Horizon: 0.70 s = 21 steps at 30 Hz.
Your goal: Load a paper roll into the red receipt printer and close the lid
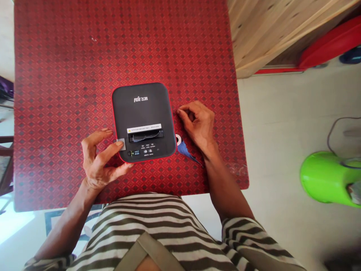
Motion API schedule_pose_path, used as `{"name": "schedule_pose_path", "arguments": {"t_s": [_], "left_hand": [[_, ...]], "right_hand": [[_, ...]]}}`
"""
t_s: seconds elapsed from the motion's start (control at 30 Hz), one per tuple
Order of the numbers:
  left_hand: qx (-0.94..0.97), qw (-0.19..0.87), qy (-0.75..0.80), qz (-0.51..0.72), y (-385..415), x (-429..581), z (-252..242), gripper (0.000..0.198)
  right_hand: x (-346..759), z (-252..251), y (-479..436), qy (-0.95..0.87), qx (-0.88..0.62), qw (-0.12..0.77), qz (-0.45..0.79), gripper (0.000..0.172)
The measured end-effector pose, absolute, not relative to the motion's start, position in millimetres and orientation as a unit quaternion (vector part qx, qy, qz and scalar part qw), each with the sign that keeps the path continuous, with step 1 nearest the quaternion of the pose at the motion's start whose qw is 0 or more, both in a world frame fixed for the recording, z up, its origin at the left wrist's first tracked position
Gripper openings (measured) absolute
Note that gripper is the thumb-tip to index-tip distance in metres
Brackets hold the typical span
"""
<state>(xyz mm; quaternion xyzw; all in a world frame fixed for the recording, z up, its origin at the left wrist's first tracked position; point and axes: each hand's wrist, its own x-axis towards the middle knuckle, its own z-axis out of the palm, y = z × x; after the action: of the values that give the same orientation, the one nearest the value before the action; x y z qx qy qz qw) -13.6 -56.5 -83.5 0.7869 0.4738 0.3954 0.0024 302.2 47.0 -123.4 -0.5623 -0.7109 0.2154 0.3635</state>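
A black receipt printer [146, 111] with a red trim lies on the red patterned table. Its top carries a white label strip [143, 128], a paper slot with a dark torn edge of paper in it, and a small lit display [134, 153]. My left hand [101, 160] is at the front left corner, fingers spread, the index fingertip on a grey latch [121, 144] and the thumb by the front edge. Right of the printer, my right hand [199, 122] rests on the table, fingers curled and thumb against forefinger. Between wrist and printer lies a small roll [178, 139] with a blue tail.
The red table [70, 75] spreads around the printer, its front edge close to my striped shirt [146, 226]. Wooden furniture [254, 34] stands at the back right. On the floor to the right is a bright green bin [321, 177] with a cable above it.
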Motion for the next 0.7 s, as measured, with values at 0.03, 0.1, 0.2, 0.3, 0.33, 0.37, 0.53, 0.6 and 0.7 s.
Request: {"name": "schedule_pose_path", "arguments": {"t_s": [0.03, 0.1, 0.2, 0.3, 0.33, 0.37, 0.53, 0.6, 0.7], "left_hand": [[0.787, 0.011, 0.470, 0.399, -55, -14, -84, 0.049], [0.786, 0.017, 0.461, 0.411, -53, -15, -85, 0.051], [0.782, 0.028, 0.459, 0.420, -51, -16, -86, 0.052], [0.785, 0.042, 0.455, 0.419, -52, -17, -87, 0.054], [0.786, 0.044, 0.454, 0.418, -53, -18, -88, 0.055], [0.787, 0.043, 0.452, 0.417, -54, -17, -88, 0.055], [0.788, 0.019, 0.450, 0.421, -58, -15, -92, 0.057], [0.787, 0.016, 0.445, 0.428, -57, -13, -93, 0.059], [0.789, 0.010, 0.440, 0.429, -57, -13, -94, 0.061]], "right_hand": [[302, -123, 47, -0.710, -0.565, 0.360, 0.215, 0.015], [303, -121, 47, -0.709, -0.570, 0.353, 0.218, 0.015], [306, -120, 48, -0.705, -0.570, 0.352, 0.233, 0.015], [308, -119, 49, -0.700, -0.567, 0.358, 0.247, 0.015], [308, -116, 49, -0.700, -0.564, 0.362, 0.247, 0.014], [308, -111, 48, -0.702, -0.559, 0.367, 0.245, 0.014], [295, -51, 33, -0.726, -0.528, 0.394, 0.195, 0.010], [281, -23, 30, -0.758, -0.499, 0.369, 0.201, 0.011], [249, 1, 37, -0.832, -0.430, 0.276, 0.216, 0.016]]}}
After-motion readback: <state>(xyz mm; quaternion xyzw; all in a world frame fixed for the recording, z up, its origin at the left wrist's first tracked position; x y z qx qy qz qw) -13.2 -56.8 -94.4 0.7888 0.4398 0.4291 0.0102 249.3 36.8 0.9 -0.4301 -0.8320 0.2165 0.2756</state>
